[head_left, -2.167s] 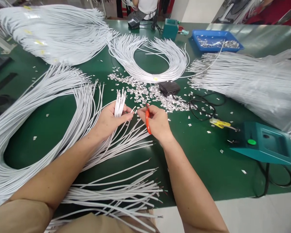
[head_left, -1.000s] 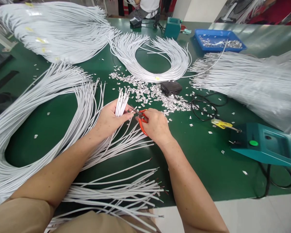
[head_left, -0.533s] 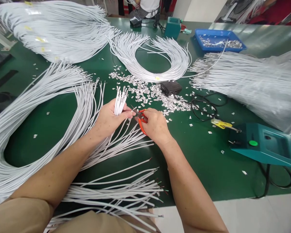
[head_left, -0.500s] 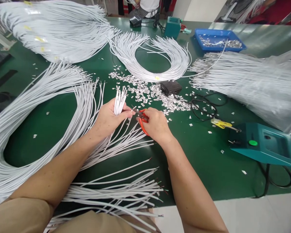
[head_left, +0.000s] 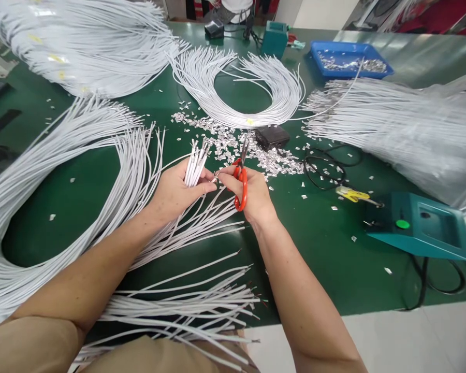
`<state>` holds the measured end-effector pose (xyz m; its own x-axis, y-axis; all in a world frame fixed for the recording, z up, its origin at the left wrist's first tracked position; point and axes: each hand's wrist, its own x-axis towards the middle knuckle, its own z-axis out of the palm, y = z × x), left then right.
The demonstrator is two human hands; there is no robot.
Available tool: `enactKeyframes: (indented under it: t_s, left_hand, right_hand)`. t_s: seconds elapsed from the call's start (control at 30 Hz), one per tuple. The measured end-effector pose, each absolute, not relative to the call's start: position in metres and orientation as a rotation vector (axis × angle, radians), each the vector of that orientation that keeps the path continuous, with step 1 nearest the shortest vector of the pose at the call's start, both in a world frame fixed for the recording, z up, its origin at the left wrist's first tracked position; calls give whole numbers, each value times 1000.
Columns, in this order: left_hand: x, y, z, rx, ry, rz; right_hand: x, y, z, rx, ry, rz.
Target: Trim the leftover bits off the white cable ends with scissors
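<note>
My left hand (head_left: 174, 189) is closed round a small bunch of white cables (head_left: 194, 165) whose ends stick up above the fingers. Between its thumb and fingertips is the tip of one cable. My right hand (head_left: 252, 194) holds red-handled scissors (head_left: 241, 186) in its palm, blades pointing up and away. The right thumb and forefinger pinch at the cable tip, touching or almost touching the left fingertips. More white cables (head_left: 194, 233) lie below both hands. Small silvery pieces (head_left: 233, 147) are scattered just beyond them.
Large cable coils (head_left: 34, 176) lie on the left and at the back. A black block (head_left: 272, 137) sits among the pieces. To the right are a teal device (head_left: 423, 223) with a yellow clip (head_left: 353, 195), a blue tray (head_left: 318, 65) and a cable bundle (head_left: 404, 119). A person (head_left: 236, 6) is beyond the table.
The scissors have swung from pointing left at the cable tip to pointing upward in my right hand. The right thumb and forefinger have come to the cable tip. The view has shifted slightly.
</note>
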<state>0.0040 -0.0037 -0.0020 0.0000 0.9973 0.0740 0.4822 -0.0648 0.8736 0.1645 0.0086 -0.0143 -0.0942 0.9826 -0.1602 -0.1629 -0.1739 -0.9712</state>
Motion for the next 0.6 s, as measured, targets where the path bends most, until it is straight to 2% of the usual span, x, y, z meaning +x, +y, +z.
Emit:
enactKeyframes:
  t_s: [0.3, 0.47, 0.6]
  left_hand:
    - [-1, 1, -11, 1211, 1223, 992]
    - [3, -3, -9, 1496, 1470, 1106]
    - [4, -3, -7, 1531, 1421, 1059]
  right_hand:
    - [151, 5, -14, -1111, -832, 1557]
    - [142, 1, -19, -1096, -723, 1493]
    - [137, -2, -17, -1098, -689, 1466]
